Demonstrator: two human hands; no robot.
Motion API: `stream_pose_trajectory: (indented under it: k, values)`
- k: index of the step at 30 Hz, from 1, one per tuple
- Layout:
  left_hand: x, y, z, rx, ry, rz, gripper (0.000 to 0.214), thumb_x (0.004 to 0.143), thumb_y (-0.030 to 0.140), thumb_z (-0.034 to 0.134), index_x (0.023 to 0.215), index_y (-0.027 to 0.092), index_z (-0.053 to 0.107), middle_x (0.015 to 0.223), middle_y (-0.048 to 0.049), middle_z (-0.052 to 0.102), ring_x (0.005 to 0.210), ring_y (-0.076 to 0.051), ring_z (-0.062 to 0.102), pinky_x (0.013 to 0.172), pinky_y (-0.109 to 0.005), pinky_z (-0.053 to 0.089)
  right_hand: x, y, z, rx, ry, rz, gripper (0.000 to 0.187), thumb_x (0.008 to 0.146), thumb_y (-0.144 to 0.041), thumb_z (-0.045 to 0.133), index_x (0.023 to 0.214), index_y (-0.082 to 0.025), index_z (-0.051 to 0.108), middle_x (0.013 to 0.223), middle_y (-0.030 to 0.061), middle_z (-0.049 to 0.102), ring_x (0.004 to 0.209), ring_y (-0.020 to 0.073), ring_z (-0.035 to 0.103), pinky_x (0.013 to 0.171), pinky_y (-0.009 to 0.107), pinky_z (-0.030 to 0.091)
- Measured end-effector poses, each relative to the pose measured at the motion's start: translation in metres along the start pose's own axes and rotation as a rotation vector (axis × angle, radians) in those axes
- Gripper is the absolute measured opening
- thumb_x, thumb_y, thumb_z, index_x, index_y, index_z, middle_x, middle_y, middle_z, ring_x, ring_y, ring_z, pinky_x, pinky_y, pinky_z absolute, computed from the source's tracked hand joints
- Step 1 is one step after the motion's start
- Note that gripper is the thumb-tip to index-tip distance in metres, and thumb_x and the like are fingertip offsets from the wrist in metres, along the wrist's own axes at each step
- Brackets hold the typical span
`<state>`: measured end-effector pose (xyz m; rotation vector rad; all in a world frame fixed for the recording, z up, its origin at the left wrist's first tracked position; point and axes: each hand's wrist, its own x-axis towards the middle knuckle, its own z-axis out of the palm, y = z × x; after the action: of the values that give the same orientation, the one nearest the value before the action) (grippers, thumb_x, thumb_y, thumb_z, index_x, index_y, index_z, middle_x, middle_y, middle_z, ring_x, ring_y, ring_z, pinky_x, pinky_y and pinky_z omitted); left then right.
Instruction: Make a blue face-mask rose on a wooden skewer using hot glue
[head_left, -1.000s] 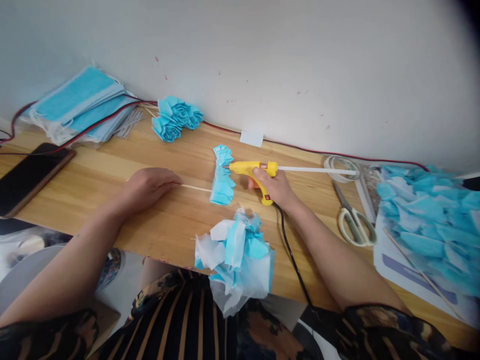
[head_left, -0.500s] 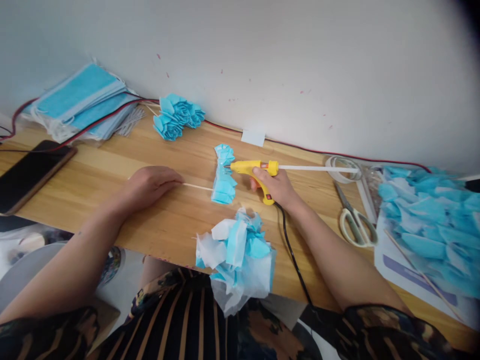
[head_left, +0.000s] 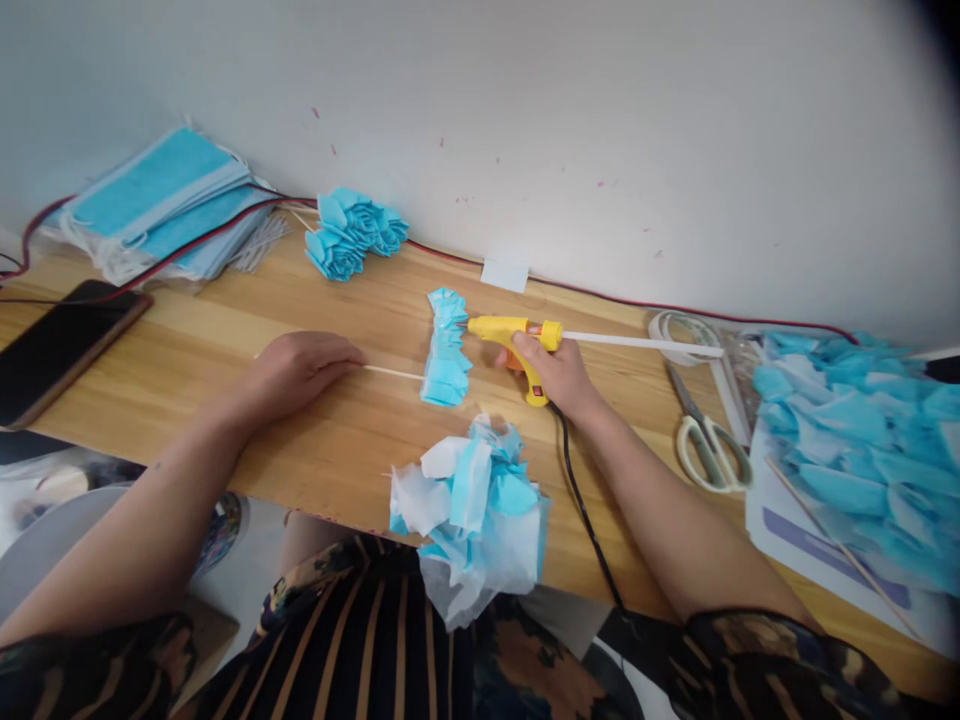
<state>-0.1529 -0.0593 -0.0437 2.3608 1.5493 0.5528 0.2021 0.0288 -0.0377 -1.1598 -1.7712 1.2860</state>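
My left hand (head_left: 311, 368) is closed on the end of a thin wooden stick (head_left: 391, 372), low over the table. The stick's other end meets a pleated strip of light blue fabric (head_left: 448, 350) that lies on the wood. In my right hand (head_left: 553, 372) is a yellow hot glue gun (head_left: 504, 330), its nozzle pointing left near the strip's upper right edge. A long white glue stick (head_left: 637, 343) sticks out of the gun's back. Closer to me, a crumpled heap of blue and white fabric pieces (head_left: 471, 500) hangs over the table's front edge.
Blue fabric roses (head_left: 352, 235) lie at the back, beside a stack of face masks (head_left: 161, 195). A phone (head_left: 67, 345) is at the left. Scissors (head_left: 709, 445), a tape roll (head_left: 682, 335) and a pile of blue pieces (head_left: 862, 440) occupy the right. A black cord (head_left: 581, 510) trails from the gun.
My right hand has drawn the glue gun slightly right, so its nozzle has come back from the middle of the strip to its edge. My left hand has stayed almost still.
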Motion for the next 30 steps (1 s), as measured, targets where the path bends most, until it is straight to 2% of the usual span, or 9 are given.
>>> stream_pose_trajectory:
  k: [4,10,17,23,30]
  values:
    - [0.001,0.002,-0.001,0.022,-0.005,-0.002,0.047,0.105,0.048,0.038,0.102,0.02,0.076,0.104,-0.0093,0.08,0.094,-0.024,0.073,0.085,-0.033,0.053,0.004,0.002,0.0,0.064,0.034,-0.035,0.059,0.085,-0.076,0.062,0.071,-0.019,0.073,0.074,0.005,0.073,0.067,0.0153,0.062,0.066,0.028,0.051]
    - [0.0,0.003,-0.003,0.037,-0.036,-0.021,0.045,0.105,0.046,0.038,0.104,0.021,0.076,0.106,-0.0089,0.08,0.095,-0.024,0.073,0.086,-0.033,0.053,0.004,-0.009,0.01,0.016,0.032,-0.027,0.066,0.084,-0.081,0.058,0.06,-0.02,0.068,0.062,0.0039,0.066,0.057,0.0135,0.056,0.058,0.027,0.047]
    - [0.0,0.002,-0.001,0.042,-0.024,-0.016,0.046,0.105,0.047,0.037,0.105,0.022,0.075,0.108,-0.0085,0.079,0.097,-0.024,0.072,0.087,-0.033,0.053,0.003,-0.012,0.014,-0.013,0.019,0.02,0.067,0.083,-0.082,0.057,0.059,-0.02,0.063,0.059,0.0026,0.063,0.048,0.011,0.049,0.045,0.026,0.039]
    - [0.0,0.004,-0.002,0.046,-0.035,-0.023,0.047,0.105,0.045,0.036,0.105,0.019,0.075,0.107,-0.0104,0.079,0.097,-0.025,0.072,0.087,-0.033,0.053,0.004,-0.012,0.017,-0.057,0.003,-0.011,0.068,0.086,-0.081,0.055,0.056,-0.02,0.06,0.054,0.0012,0.059,0.046,0.0097,0.047,0.045,0.025,0.038]
    - [0.0,0.005,-0.003,0.03,-0.033,-0.024,0.046,0.105,0.046,0.036,0.105,0.021,0.075,0.108,-0.0088,0.079,0.098,-0.024,0.072,0.088,-0.032,0.052,0.004,-0.013,0.018,-0.074,0.003,0.009,0.065,0.086,-0.078,0.058,0.056,-0.021,0.059,0.053,0.0,0.058,0.043,0.009,0.045,0.043,0.025,0.037]
